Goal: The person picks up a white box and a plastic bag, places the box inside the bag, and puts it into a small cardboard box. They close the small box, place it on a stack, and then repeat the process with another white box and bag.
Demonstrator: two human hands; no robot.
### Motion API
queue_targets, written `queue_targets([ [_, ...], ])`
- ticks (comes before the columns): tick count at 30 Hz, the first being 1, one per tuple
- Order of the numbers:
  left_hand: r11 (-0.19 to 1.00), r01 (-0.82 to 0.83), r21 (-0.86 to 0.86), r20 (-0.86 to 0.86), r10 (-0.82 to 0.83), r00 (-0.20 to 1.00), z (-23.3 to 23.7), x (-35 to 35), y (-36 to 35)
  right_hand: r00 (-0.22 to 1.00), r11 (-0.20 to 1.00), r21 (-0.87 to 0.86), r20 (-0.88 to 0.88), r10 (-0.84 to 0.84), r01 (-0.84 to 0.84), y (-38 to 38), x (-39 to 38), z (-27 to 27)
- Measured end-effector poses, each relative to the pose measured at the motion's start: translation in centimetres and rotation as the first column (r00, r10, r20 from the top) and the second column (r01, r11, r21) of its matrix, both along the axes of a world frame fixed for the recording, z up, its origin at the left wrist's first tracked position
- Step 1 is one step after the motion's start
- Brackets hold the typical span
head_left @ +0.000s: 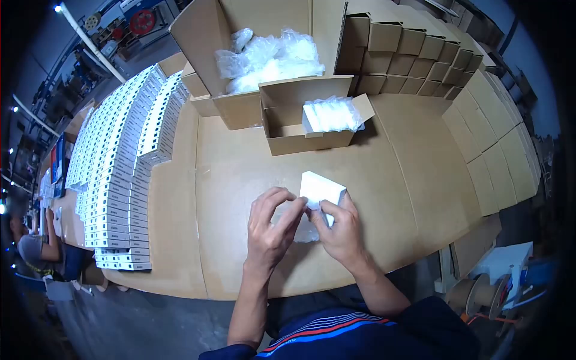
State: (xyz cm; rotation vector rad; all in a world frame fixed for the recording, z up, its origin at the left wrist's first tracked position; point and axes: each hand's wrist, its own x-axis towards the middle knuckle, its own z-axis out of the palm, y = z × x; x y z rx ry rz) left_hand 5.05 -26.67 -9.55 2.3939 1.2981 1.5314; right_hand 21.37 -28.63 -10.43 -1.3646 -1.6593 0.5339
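A white box (318, 187) is held over the middle of the cardboard-covered table, tilted, by my right hand (343, 233), its thumb across the box's lower part. My left hand (270, 231) has its fingers bent in a pinch at the box's left edge; what lies between the fingertips is too small to make out. Clear plastic (306, 230) shows below the box, between the two hands. Beyond them stands an open brown carton (309, 144) with white, plastic-wrapped items (332, 115) in its right part.
Stacks of white boxes (123, 174) line the left side. A large carton (240, 112) of clear plastic bags (276, 60) stands behind the small one. Brown cartons (384, 38) are stacked at the back right, with more (498, 141) at right. A person (39, 246) is at far left.
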Motion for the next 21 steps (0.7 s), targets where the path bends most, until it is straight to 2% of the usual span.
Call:
queue_targets([
  [3, 1.000, 0.020, 0.024, -0.146, -0.016, 0.989, 0.9, -0.3, 0.0, 1.000, 1.000, -0.019, 0.002, 0.000, 0.000, -0.1, 0.1, -0.3],
  [6, 0.998, 0.033, -0.051, -0.141, -0.040, 0.989, 0.7, -0.4, 0.0, 1.000, 0.999, -0.039, -0.001, 0.013, -0.013, -0.2, 0.1, -0.1],
  [8, 0.987, 0.024, -0.159, -0.044, -0.031, 0.999, 0.4, -0.3, 0.1, 0.999, 0.998, -0.029, -0.005, 0.047, -0.047, -0.3, 0.4, -0.1],
  [9, 0.977, 0.021, -0.214, 0.004, -0.021, 1.000, 0.3, -0.2, 0.2, 0.997, 0.994, -0.084, 0.025, 0.079, -0.077, -0.5, 0.6, 0.0],
  [13, 0.888, -0.013, -0.460, 0.012, 0.021, 1.000, -0.7, -0.7, 0.6, 0.972, 0.942, -0.278, 0.080, 0.220, -0.190, -1.2, 2.1, 0.3],
  [14, 0.750, 0.051, -0.660, 0.143, 0.059, 0.988, -0.5, -0.6, 0.6, 0.963, 0.924, -0.324, 0.101, 0.248, -0.204, -1.4, 2.4, 0.4],
  [16, 0.888, -0.101, -0.448, -0.002, 0.111, 0.994, -1.3, -0.4, 0.8, 0.955, 0.904, -0.378, 0.131, 0.267, -0.201, -1.6, 2.6, 0.7],
  [18, 0.951, -0.181, -0.251, -0.075, 0.168, 0.983, -1.5, -0.3, 1.3, 0.956, 0.903, -0.392, 0.153, 0.250, -0.173, -1.7, 2.7, 1.1],
  [21, 0.771, -0.080, -0.632, 0.102, 0.185, 0.978, 0.8, -0.1, 0.5, 0.962, 0.933, -0.329, 0.175, 0.208, -0.142, -1.7, 2.7, 0.4],
])
